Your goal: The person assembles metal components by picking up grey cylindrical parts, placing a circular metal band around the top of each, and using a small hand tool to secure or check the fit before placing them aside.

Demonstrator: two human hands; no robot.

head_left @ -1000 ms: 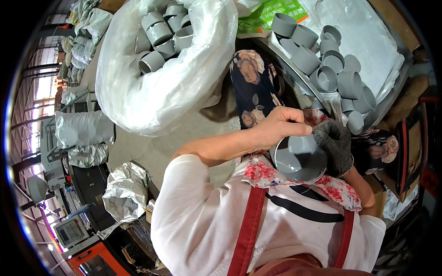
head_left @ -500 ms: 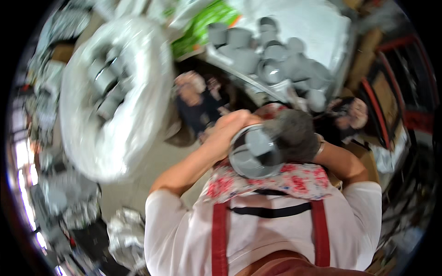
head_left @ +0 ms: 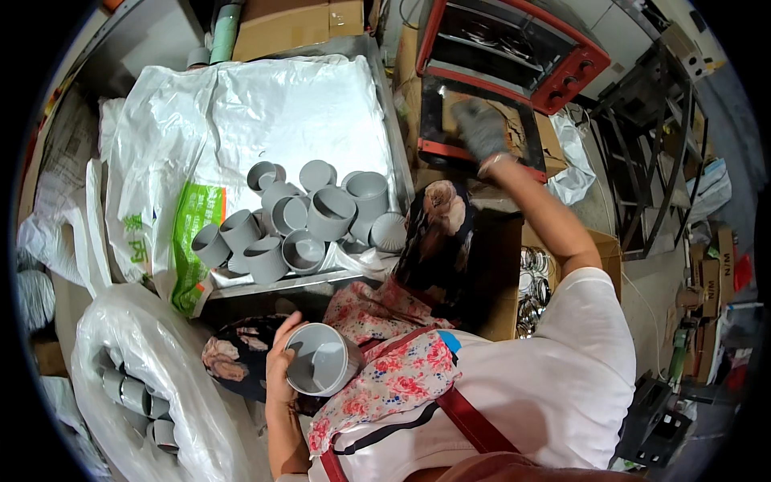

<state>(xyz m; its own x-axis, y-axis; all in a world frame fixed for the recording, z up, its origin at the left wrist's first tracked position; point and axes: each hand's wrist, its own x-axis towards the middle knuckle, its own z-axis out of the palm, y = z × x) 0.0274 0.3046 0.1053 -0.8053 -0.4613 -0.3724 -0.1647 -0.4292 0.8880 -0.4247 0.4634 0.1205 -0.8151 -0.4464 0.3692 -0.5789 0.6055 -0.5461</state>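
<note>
My left hand (head_left: 281, 357) is closed around the side of a round, cup-shaped grey plastic pipe fitting (head_left: 321, 359), held over my lap. Its wide opening faces up and shows a smooth inner wall. Reaching far to the right, my right hand (head_left: 480, 130), in a dark grey glove, is over the lowered door (head_left: 526, 153) of a red toaster oven (head_left: 554, 60). A piece of cardboard (head_left: 507, 128) lies on that door beside the glove. The gloved fingers blur together, so their grip is unclear.
Several similar grey fittings (head_left: 330, 213) are heaped on a tray lined with white sheeting (head_left: 297, 104). A clear plastic bag (head_left: 100, 325) at lower left holds more. Shiny metal rings fill a cardboard box (head_left: 504, 325) beside my right arm. A black metal rack (head_left: 654, 153) stands at right.
The view has turned right. My gloved right hand has left the fitting and moved out to the oven door. The left hand keeps hold of the fitting alone.
</note>
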